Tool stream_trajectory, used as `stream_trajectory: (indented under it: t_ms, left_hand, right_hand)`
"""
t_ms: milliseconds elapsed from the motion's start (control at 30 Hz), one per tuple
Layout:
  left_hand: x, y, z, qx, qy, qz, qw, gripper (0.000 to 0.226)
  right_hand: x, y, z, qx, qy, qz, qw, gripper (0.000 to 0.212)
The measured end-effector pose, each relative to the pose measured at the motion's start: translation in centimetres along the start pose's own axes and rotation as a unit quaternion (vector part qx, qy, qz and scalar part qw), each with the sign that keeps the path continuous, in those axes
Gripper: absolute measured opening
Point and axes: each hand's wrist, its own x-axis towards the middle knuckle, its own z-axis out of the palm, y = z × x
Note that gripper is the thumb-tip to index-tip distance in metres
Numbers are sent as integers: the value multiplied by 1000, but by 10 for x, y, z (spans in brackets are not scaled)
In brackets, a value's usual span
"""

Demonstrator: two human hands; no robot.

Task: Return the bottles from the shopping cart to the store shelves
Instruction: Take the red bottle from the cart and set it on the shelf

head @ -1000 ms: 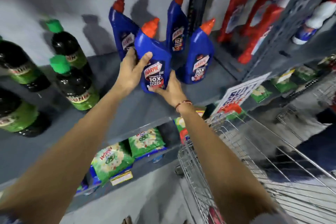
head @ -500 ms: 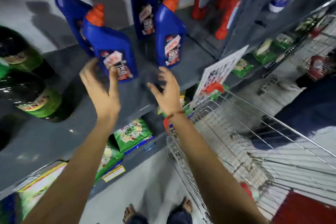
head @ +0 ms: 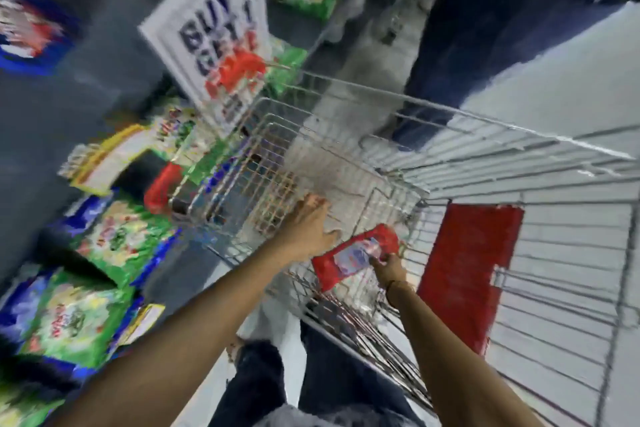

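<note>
while the left hand (head: 308,229) hangs spread and empty inside the cart (head: 519,163), the right hand (head: 389,267) grips a red bottle (head: 353,258) lying within it.

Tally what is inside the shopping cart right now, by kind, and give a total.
Red bottle: 1, lying in the shopping cart, with the right hand touching it.
Red flap on the cart: 1.
Other bottles: 0 visible, though the picture is blurred.
Total: 2.
</note>
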Motion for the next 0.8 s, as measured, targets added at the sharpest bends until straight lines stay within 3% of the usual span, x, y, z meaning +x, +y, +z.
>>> stream_trajectory:
  t_ms: [133,333,467,600,700,800]
  left_hand:
    - [47,2,46,99,-115,-14,988,69]
    - [85,-21,117,106,-202,-59,972,57]
    - [98,-34,154,50,-165,-95,980,65]
    - [104,-34,166,26,-144,-147,978,77]
    - [101,-29,162,7,-145,-140,979,78]
    - [96,-18,144,-74,-157,-118,978,70]
  right_hand:
    - [31,33,0,102,-7,78,992,48]
    - [77,45,13,282,17,129,950,29]
    - [99,45,31,413,43,142,899,48]
    - [103,41,39,461,50,168,870,59]
    - [98,25,29,480,32,131,867,62]
    - [87,-3,9,455,9,47,889,59]
